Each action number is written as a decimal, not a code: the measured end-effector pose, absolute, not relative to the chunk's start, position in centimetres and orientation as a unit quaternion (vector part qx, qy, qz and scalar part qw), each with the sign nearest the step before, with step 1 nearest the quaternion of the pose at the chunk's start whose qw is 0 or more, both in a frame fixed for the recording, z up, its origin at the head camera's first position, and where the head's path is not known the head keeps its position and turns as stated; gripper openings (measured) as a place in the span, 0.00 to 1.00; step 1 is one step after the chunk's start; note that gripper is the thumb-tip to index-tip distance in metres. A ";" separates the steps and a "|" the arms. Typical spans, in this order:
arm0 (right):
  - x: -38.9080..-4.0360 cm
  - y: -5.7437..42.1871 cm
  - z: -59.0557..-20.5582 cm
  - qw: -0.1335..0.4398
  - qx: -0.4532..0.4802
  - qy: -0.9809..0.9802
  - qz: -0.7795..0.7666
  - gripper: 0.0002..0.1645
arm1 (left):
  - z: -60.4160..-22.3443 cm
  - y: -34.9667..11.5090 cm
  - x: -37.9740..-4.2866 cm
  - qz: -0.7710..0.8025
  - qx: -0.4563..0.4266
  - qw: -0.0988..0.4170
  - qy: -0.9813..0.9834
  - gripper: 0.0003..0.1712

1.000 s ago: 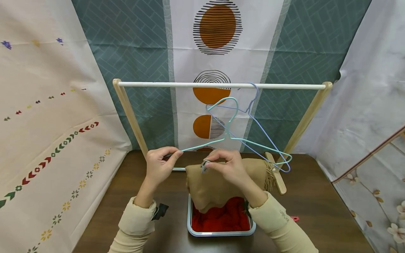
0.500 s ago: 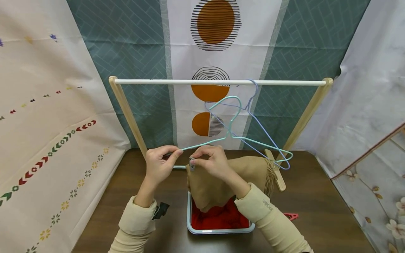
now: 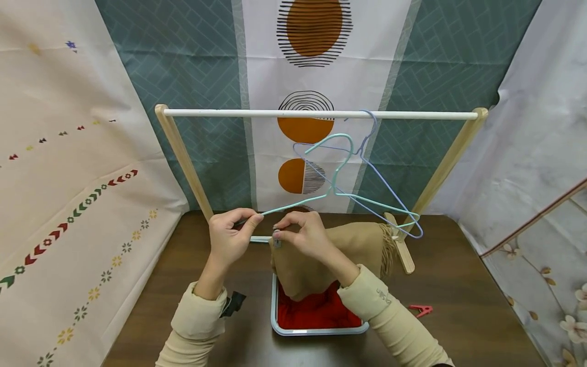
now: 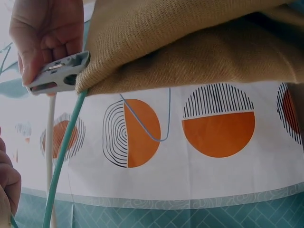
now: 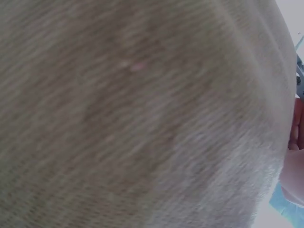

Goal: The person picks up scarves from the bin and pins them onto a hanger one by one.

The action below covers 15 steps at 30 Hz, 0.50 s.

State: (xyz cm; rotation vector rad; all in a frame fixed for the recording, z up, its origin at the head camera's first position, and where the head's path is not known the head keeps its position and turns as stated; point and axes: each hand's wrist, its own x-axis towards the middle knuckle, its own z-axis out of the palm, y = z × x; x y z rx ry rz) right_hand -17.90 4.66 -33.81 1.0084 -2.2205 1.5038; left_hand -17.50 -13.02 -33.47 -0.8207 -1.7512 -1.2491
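My left hand (image 3: 231, 237) grips the left end of a mint-green clothes hanger (image 3: 298, 205) between thumb and fingers. A tan fringed scarf (image 3: 339, 250) hangs folded over the hanger's lower bar. My right hand (image 3: 304, 234) pinches a grey clothespin (image 3: 277, 240) at the scarf's upper left corner. In the left wrist view the clothespin (image 4: 59, 73) meets the scarf's edge (image 4: 156, 57) beside the green hanger bar (image 4: 66, 142). Scarf cloth (image 5: 142, 114) fills most of the right wrist view, hiding much of the right hand's work.
A white rail (image 3: 220, 113) on wooden posts stands behind, with a blue hanger (image 3: 382, 176) hooked on it. Below the scarf, a light-blue-rimmed tray (image 3: 321, 332) holds red fabric (image 3: 316, 313). A red clothespin (image 3: 421, 310) lies on the dark table (image 3: 458, 285) at the right.
My right hand has carried the grey clothespin left to the scarf's upper left corner. The left hand keeps its grip on the hanger. The red clothespin has come into fuller view.
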 end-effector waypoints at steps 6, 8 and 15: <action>-18.3 4.6 -34.8 0.125 0.336 -0.780 0.513 0.07 | -33.8 -13.1 -17.5 -0.497 -0.330 0.406 -0.692 0.06; -18.5 4.7 -35.1 0.123 0.334 -0.783 0.511 0.07 | -34.0 -13.2 -17.6 -0.493 -0.332 0.408 -0.693 0.06; -18.4 5.2 -35.1 0.114 0.322 -0.794 0.504 0.12 | -34.7 -13.1 -17.6 -0.480 -0.325 0.408 -0.705 0.07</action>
